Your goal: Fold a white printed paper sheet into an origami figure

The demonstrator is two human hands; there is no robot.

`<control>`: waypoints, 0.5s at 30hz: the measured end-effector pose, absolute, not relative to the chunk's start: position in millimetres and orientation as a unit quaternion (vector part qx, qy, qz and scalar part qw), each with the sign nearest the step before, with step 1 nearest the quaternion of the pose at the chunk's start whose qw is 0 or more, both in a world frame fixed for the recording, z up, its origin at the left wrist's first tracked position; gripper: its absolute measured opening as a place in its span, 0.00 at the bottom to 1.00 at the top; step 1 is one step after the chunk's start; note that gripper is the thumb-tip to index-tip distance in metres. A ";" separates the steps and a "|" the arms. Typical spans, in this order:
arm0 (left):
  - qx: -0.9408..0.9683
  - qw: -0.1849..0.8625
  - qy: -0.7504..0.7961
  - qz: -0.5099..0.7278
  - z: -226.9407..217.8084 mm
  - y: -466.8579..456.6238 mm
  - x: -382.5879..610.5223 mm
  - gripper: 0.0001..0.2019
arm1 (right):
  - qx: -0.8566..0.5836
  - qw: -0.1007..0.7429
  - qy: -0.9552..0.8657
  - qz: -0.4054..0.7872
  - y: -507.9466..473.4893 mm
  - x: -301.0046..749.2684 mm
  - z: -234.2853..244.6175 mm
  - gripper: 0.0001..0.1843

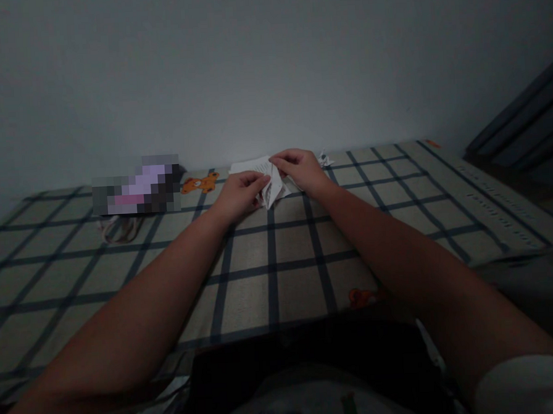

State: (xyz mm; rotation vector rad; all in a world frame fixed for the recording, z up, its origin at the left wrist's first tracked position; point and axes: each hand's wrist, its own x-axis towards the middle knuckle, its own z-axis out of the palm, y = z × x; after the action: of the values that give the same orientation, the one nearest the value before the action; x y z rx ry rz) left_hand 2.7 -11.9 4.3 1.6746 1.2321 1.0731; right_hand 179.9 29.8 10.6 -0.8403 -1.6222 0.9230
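Note:
Both arms reach forward over a checked bedsheet point(271, 275). A piece of white folded paper point(270, 185) with printed text lies on the sheet close to the wall. My left hand point(239, 193) grips the paper's left side with fingers curled. My right hand point(300, 167) pinches its upper edge from the right. The light is dim and the folds are hard to make out.
A blurred-out purple object point(139, 186) lies at the left by the wall, with a cord point(120, 227) below it. An orange bear print point(201, 183) sits beside the paper. A small folded paper shape point(324, 159) lies right of my right hand. Dark furniture point(527, 132) stands at far right.

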 end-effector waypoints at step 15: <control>0.644 0.399 0.482 0.440 4.7 -11.7 1.3 0.13 | -0.303 0.474 -0.652 0.509 37.2 182.6 5.2 0.05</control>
State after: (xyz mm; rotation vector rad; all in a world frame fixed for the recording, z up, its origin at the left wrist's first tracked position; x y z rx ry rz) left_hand 1.3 -11.7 4.7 1.6303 1.2200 1.1136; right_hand 182.6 37.2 5.2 -0.7422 -1.5939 1.2439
